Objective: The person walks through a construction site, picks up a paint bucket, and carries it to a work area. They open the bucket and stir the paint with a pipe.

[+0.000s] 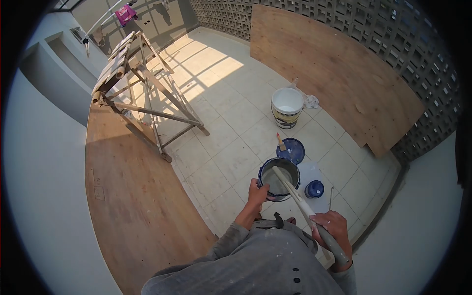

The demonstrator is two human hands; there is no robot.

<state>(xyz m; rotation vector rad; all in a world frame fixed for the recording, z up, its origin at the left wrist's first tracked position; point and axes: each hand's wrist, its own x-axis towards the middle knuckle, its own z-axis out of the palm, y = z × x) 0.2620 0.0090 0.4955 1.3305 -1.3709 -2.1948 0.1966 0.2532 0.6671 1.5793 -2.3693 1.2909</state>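
Note:
My left hand (257,193) grips the near left rim of a dark blue bucket (261,183) that holds grey paint (272,181). Wrapped round a long pale stick (298,198) is my right hand (333,227); the stick slants down to the left, its far end in the paint. Just beyond the bucket a brush (280,142) with a red handle tip rests on a round blue lid (294,150). To the bucket's right stands a small blue can (314,189) on a white sheet (309,171).
A white bucket (287,102) stands farther off beside a crumpled white bag (311,102). Wooden trestles (157,98) stand at the left near a plywood sheet (132,191). Another plywood sheet (334,69) leans on the pierced block wall (314,19).

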